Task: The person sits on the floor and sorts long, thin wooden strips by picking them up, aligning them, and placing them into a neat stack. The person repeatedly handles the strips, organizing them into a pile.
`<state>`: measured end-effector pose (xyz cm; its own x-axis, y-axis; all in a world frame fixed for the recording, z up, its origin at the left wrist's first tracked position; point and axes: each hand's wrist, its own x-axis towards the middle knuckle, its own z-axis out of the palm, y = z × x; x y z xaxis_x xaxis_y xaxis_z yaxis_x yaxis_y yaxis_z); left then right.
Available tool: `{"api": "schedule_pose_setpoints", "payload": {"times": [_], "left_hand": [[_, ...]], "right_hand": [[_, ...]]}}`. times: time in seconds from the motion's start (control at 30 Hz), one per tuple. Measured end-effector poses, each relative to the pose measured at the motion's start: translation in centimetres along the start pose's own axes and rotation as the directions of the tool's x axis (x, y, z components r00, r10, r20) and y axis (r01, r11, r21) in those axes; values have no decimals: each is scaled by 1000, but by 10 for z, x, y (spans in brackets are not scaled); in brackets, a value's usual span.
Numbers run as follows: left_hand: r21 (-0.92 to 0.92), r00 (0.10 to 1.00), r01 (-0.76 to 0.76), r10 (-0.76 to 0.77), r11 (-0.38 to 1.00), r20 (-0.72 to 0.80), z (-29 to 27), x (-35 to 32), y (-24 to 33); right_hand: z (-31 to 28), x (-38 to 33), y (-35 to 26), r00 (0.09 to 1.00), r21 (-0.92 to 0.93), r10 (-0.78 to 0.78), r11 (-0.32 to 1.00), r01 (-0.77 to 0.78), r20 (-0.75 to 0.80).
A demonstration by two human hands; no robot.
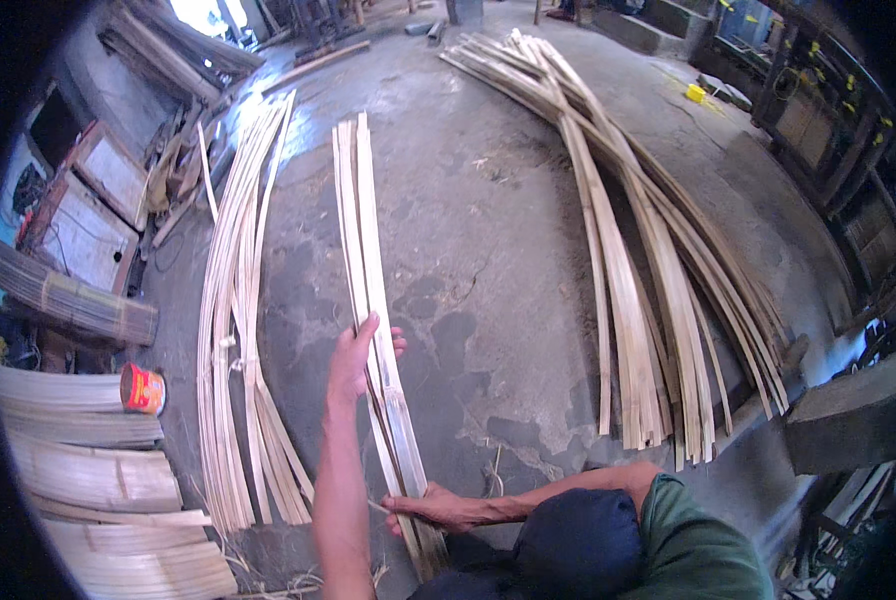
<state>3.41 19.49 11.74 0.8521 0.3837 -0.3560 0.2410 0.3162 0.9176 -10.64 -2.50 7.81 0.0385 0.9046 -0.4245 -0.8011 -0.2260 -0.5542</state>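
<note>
Both hands grip one bundle of bamboo strips [368, 270] lying on the concrete floor [488, 230]: left hand [356, 358] clamped midway, right hand [433, 505] clamped at its near end. Larger strip piles [233, 330] flank the bundle.

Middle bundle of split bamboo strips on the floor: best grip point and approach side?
Grip the bamboo strip bundle near its close end, where the strips lie tightly stacked; farther off they fan apart. Come from above, fingers wrapping across its width, as the left hand does midway and the right hand at the near end.
</note>
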Motion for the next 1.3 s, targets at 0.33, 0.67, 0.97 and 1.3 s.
{"api": "schedule_pose_setpoints", "payload": {"times": [0.33, 0.67, 0.97, 1.3], "left_hand": [[-278, 884, 450, -377, 849, 278, -38, -272, -167], [310, 946, 273, -313, 911, 84, 16, -254, -73], [-10, 952, 296, -294, 955, 86, -6, -29, -88], [340, 974, 58, 22, 939, -226, 18, -40, -138]], "right_hand": [[-66, 32, -87, 964, 204, -113, 965, 165, -241], [-82, 54, -211, 867, -88, -479, 878, 471, -138], [-48, 5, 22, 997, 149, -42, 987, 52, -69], [-76, 15, 64, 967, 132, 91, 989, -60, -238]]}}
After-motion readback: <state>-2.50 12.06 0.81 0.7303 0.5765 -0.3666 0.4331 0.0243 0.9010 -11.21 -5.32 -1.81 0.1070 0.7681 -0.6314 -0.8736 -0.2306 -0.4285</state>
